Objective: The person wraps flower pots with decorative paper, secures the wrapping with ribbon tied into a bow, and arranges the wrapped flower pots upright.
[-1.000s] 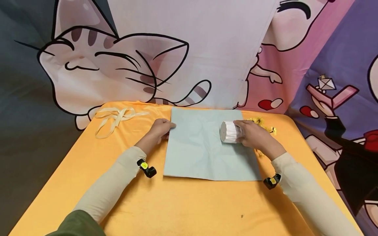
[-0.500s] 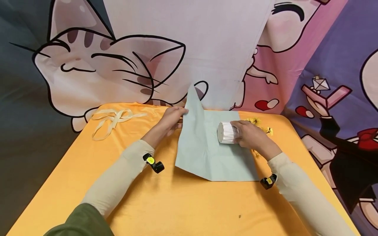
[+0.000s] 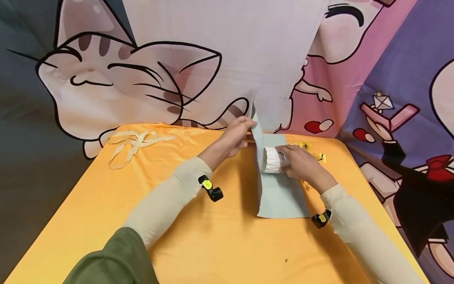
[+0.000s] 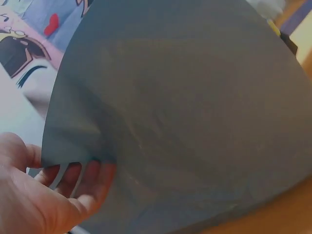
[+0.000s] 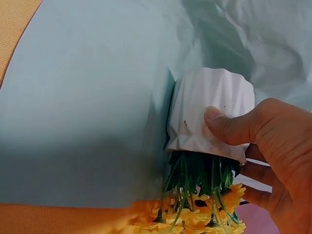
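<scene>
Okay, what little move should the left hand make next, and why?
Probably lay the raised side of the light-blue paper over the white flowerpot: the left hand holds that side up by the pot's base, while the right hand grips the pot, which lies sideways over the paper.

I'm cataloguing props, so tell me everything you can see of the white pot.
The white pot has ridged, faceted sides, perhaps ceramic or plastic, with tiny dark marks. Green stems and yellow flowers come out of its mouth. It lies on its side on the pale blue paper, base toward the person's left, beside the paper's raised part. The right hand grips it near the mouth.
</scene>
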Demonstrator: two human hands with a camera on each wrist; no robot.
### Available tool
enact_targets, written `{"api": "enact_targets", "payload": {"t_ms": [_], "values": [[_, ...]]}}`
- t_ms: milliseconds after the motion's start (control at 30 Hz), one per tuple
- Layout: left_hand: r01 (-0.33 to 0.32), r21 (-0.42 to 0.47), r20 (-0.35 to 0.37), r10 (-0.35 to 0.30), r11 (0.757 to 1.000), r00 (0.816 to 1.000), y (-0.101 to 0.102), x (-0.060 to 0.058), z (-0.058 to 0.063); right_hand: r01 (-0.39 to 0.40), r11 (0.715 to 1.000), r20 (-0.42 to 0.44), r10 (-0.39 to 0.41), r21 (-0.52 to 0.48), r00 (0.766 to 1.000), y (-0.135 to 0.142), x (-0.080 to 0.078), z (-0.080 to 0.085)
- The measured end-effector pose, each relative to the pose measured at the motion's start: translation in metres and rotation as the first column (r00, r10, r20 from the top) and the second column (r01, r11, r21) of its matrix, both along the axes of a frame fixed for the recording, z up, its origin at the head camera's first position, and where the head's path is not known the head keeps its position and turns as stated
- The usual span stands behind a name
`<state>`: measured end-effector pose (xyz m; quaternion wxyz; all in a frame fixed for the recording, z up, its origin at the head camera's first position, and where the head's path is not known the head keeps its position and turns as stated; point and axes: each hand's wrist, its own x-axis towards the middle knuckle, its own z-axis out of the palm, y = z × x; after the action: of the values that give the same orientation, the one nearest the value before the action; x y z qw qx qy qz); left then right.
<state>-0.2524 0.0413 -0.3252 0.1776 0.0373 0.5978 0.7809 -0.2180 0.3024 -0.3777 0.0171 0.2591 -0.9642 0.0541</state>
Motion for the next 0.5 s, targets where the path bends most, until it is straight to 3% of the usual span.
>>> {"api": "enact_targets", "payload": {"t_ms": [167, 367, 433, 500], "values": [[0.054, -0.016, -0.023, -0.054, 0.998, 0.998, 0.021, 0.001, 0.006, 0.005, 1.0, -0.008, -0.006, -0.015, 1.0, 0.0, 0.0, -0.002], [0.089, -0.056, -0.045, -0.091, 0.994, 0.995, 0.037, 0.003, 0.005, -0.001, 1.0, -0.036, 0.0, -0.009, 0.999, 0.003, 0.0, -0.005], [0.06, -0.063, -0.056, -0.064, 0.996, 0.996, 0.038, 0.004, 0.0, -0.021, 1.0, -0.055, 0.02, -0.008, 0.998, 0.004, -0.001, -0.005], [-0.013, -0.071, -0.07, 0.008, 0.997, 0.998, 0.037, 0.003, -0.009, -0.038, 0.999, -0.073, 0.036, -0.014, 0.997, 0.005, -0.002, -0.005]]}}
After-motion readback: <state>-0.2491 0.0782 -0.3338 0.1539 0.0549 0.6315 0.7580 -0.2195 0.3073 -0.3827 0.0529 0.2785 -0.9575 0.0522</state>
